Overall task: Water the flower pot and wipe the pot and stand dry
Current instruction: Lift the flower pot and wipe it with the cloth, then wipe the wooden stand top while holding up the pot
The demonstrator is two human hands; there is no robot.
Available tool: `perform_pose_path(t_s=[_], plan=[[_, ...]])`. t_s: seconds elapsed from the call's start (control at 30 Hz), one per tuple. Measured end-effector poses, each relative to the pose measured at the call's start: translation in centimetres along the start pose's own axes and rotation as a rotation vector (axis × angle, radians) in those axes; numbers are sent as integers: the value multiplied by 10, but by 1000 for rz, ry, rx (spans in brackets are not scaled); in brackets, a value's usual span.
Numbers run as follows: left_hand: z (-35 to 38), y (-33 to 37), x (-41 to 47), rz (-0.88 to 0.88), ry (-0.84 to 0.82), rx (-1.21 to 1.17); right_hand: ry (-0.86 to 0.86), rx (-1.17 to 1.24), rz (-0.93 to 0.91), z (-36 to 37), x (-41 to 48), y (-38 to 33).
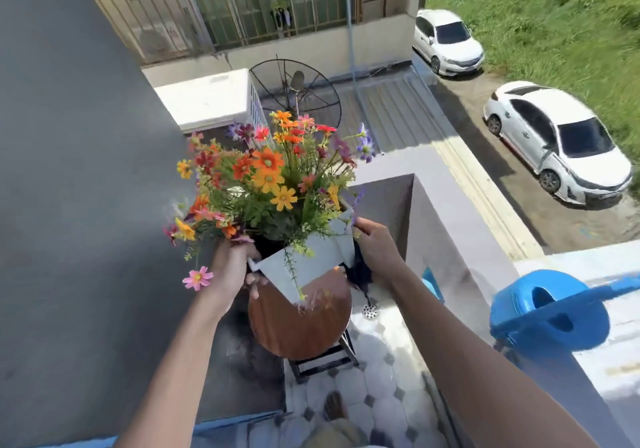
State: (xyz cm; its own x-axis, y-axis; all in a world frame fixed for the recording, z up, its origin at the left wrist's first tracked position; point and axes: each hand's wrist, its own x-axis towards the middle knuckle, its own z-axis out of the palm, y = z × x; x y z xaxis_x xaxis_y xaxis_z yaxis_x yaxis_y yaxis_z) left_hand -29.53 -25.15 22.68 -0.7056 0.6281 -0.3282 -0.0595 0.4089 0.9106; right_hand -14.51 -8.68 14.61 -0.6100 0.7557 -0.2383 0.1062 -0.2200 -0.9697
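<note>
A white angular flower pot full of orange, red, yellow and purple flowers is held up above a round brown wooden stand. My left hand grips the pot's left corner from below. My right hand holds the pot's right edge, with a dark cloth hanging under its fingers. The pot's underside is hidden, so I cannot tell whether it touches the stand. A blue watering can rests on the white ledge to my right.
A dark grey wall rises close on the left. A grey parapet bounds the balcony on the right. The floor has white tiles with a metal drain. Below are a roof, a satellite dish and two white cars.
</note>
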Motion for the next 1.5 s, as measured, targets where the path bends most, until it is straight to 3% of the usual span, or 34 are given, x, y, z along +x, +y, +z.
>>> perform_pose_path(t_s=[0.23,0.5,0.67,0.83,1.13,1.37,1.5], plan=[[-23,-29,62,-86,38,-18,22,-14,149,28,60,56],[-40,-51,134,-123,159,-61,142,-328,188,48,119,127],[-37,-56,174,-121,222,-100,-34,-640,160,65,162,179],[-37,-67,207,-123,262,-115,-330,-1091,174,80,173,225],[-45,-89,221,-120,314,-115,-202,-1311,-106,138,189,257],[-49,-96,212,-113,309,-110,-493,-1320,-332,207,143,276],[-54,-104,207,-117,300,-110,-641,-1244,-452,208,88,296]])
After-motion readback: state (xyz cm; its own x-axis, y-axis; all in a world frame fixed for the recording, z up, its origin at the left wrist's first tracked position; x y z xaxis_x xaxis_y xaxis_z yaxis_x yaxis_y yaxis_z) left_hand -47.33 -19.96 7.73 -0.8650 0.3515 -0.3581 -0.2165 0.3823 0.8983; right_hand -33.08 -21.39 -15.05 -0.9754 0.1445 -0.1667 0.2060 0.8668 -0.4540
